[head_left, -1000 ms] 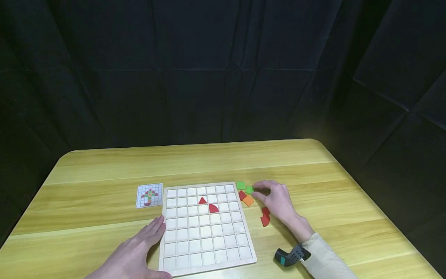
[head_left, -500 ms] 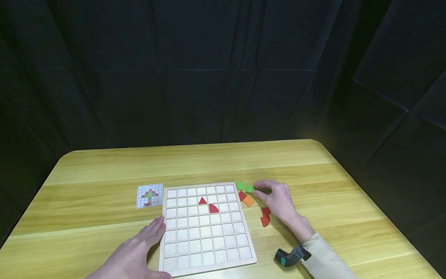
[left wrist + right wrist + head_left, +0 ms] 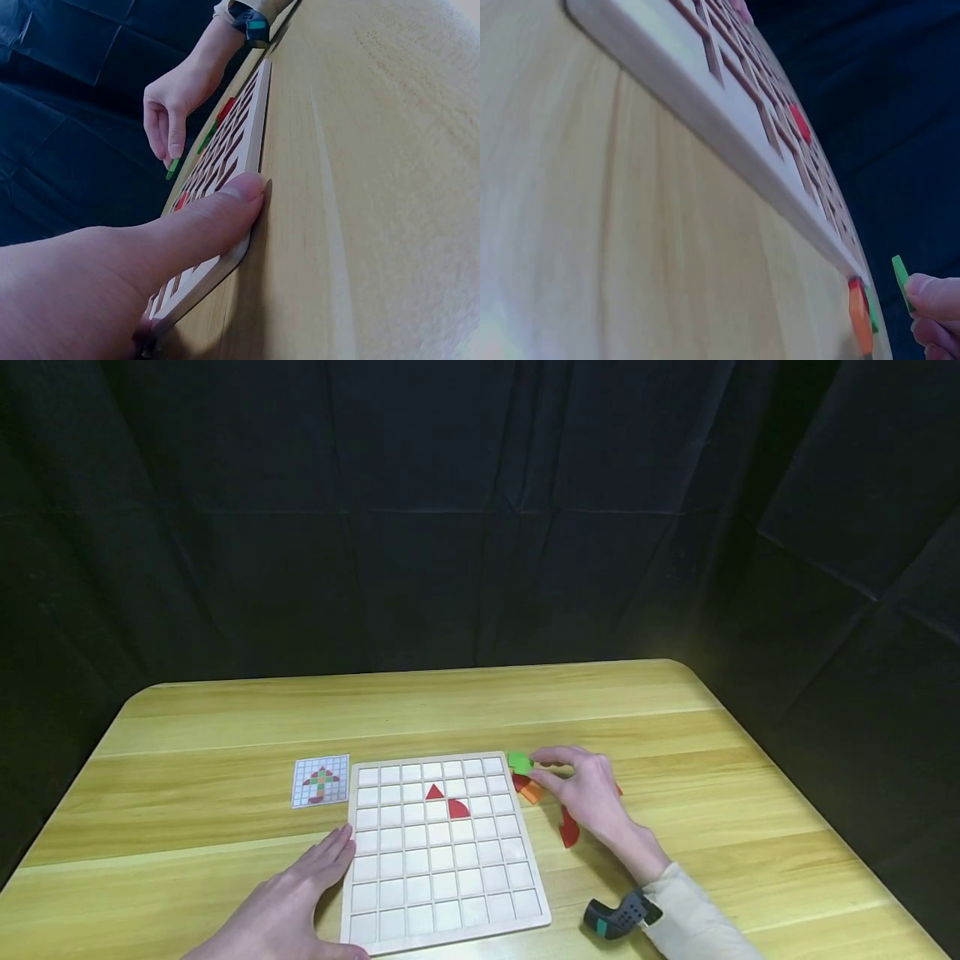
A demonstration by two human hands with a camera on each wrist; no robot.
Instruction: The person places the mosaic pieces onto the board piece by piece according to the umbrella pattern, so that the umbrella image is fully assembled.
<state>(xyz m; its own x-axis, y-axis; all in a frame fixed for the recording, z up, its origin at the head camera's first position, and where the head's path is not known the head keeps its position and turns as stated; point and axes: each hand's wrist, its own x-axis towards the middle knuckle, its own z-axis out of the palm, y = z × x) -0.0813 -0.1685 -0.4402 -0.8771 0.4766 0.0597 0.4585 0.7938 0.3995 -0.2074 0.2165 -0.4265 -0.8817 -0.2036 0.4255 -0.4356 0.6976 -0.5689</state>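
Observation:
A white grid board (image 3: 442, 862) with a pale wooden frame lies on the table. My left hand (image 3: 292, 893) rests along its left side with straight fingers, the thumb (image 3: 221, 210) against the near corner. Thumb and fingers of my right hand (image 3: 588, 789) pinch a green square tile (image 3: 901, 276), raised above the table beyond the board's right side. In the head view it overlaps a second green tile (image 3: 514, 758) lying there. A red triangle tile (image 3: 434, 792) and a red quarter-circle tile (image 3: 458, 809) sit in cells of the board.
Right of the board lie an orange tile (image 3: 532, 792), a red tile (image 3: 520, 782) and red rounded pieces (image 3: 570, 833), partly behind my right hand. Left of the board is a small printed pattern card (image 3: 321, 782). A dark curtain (image 3: 480, 527) hangs behind the wooden table (image 3: 225, 718).
My right hand has lifted the green tile and moved slightly left with it, over the other green tile. A red bit now shows right of that hand. The left hand stays put.

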